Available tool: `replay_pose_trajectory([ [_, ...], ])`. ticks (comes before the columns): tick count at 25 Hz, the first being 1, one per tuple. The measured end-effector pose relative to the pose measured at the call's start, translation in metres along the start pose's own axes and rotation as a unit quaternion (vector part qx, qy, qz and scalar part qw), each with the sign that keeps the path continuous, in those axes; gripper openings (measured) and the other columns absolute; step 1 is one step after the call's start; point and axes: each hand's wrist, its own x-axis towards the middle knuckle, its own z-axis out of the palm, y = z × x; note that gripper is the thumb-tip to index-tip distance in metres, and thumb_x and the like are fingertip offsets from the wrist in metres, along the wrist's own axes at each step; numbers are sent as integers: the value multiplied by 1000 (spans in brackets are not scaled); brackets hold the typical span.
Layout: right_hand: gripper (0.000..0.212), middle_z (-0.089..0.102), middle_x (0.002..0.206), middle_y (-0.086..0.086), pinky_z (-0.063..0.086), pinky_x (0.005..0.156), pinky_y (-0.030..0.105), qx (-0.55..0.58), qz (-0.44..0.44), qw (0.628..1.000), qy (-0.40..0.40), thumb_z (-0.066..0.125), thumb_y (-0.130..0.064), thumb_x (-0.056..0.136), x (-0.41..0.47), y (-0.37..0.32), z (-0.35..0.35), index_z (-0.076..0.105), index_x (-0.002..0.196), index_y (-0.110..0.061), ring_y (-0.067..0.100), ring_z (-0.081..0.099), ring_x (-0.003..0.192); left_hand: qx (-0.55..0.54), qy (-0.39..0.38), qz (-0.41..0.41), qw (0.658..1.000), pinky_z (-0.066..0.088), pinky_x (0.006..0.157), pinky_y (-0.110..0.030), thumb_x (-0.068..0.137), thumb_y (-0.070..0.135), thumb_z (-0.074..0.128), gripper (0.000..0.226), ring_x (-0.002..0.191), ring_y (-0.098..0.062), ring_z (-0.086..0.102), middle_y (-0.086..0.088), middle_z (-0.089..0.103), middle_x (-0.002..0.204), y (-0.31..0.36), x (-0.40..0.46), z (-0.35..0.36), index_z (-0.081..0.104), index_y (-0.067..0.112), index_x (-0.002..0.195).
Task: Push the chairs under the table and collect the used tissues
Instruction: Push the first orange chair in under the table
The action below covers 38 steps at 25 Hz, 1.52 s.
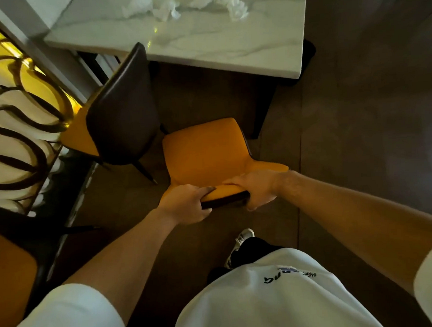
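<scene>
An orange chair (204, 151) with a dark back shell stands on the floor just in front of me, short of the white marble table (228, 45). My left hand (187, 205) and my right hand (256, 188) both grip the top edge of its backrest. A second chair (124, 113), dark-backed with an orange seat, stands at an angle to the left, its backrest top near the table's edge. Crumpled white tissues lie on the far part of the tabletop, one bunch on the left (151, 8) and one on the right (226, 2).
A gold and dark ornamental partition (20, 118) runs along the left side. Another orange seat (8, 279) shows at the lower left. A dark table leg (264, 110) stands right of the held chair. Open wooden floor (371, 130) lies to the right.
</scene>
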Motion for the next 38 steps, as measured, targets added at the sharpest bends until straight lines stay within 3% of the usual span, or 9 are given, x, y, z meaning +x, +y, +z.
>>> replay_pose_trajectory([
  [2, 97, 52, 124, -12, 50, 96, 43, 8, 19, 1000, -8, 81, -45, 79, 8, 21, -23, 24, 157, -44, 16, 54, 109, 2, -12, -4, 1000, 55, 81, -36, 95, 54, 58, 68, 92, -14, 61, 7, 64, 110, -15, 13, -9, 35, 32, 155],
  [5, 85, 60, 120, -14, 52, 94, 46, 16, 72, 997, 3, 74, -67, 72, 19, 34, -33, 41, 147, -47, 16, 58, 105, -15, 13, 24, 1000, 53, 76, -31, 93, 49, 64, 66, 90, -15, 63, 6, 66, 108, -31, 24, -20, 42, 28, 153],
  [9, 95, 62, 123, -17, 52, 92, 48, 14, 85, 996, 21, 60, -84, 59, 36, 25, -28, 40, 146, -52, 17, 59, 110, -33, 39, 73, 996, 51, 68, -24, 89, 42, 72, 65, 77, -10, 61, 6, 69, 100, -58, 26, -27, 52, 22, 147],
  [12, 85, 62, 123, -15, 51, 93, 48, 22, 86, 996, 31, 64, -79, 68, 39, 14, -32, 43, 145, -49, 18, 58, 112, -30, 29, 79, 996, 48, 70, -20, 90, 43, 69, 65, 80, -5, 58, 9, 68, 105, -70, 26, -32, 48, 26, 149],
  [19, 75, 63, 116, -14, 51, 93, 50, 56, 143, 986, 67, 70, -73, 73, 40, -22, -24, 47, 140, -49, 18, 59, 108, -6, -31, 77, 997, 56, 77, -28, 94, 51, 61, 69, 85, -7, 60, 11, 65, 115, -89, 19, -46, 33, 36, 155],
  [24, 72, 62, 113, -15, 52, 91, 43, 82, 163, 977, 107, 70, -71, 77, 52, -72, -6, 47, 141, -45, 15, 59, 103, -5, -54, 124, 991, 52, 92, -36, 91, 52, 65, 70, 107, -17, 62, 6, 63, 129, -131, 1, -53, 37, 38, 154],
  [30, 64, 64, 114, -13, 51, 91, 42, 108, 173, 969, 139, 66, -72, 82, 68, -121, 8, 50, 137, -43, 14, 60, 103, 17, -69, 154, 986, 49, 93, -35, 92, 47, 66, 66, 107, -18, 62, 5, 63, 127, -168, -12, -68, 42, 36, 152],
  [35, 69, 63, 120, -11, 51, 94, 45, 126, 198, 964, 126, 62, -77, 79, 70, -132, 15, 48, 138, -43, 16, 60, 105, 24, -66, 155, 985, 51, 91, -36, 92, 47, 66, 65, 109, -19, 61, 5, 61, 128, -169, -16, -71, 40, 40, 151],
  [38, 64, 63, 117, -10, 53, 91, 45, 125, 197, 961, 148, 62, -75, 81, 70, -141, 24, 51, 134, -40, 16, 61, 101, 37, -119, 133, 983, 46, 91, -36, 91, 45, 69, 72, 115, -19, 56, 5, 55, 135, -164, -18, -74, 33, 42, 153],
])
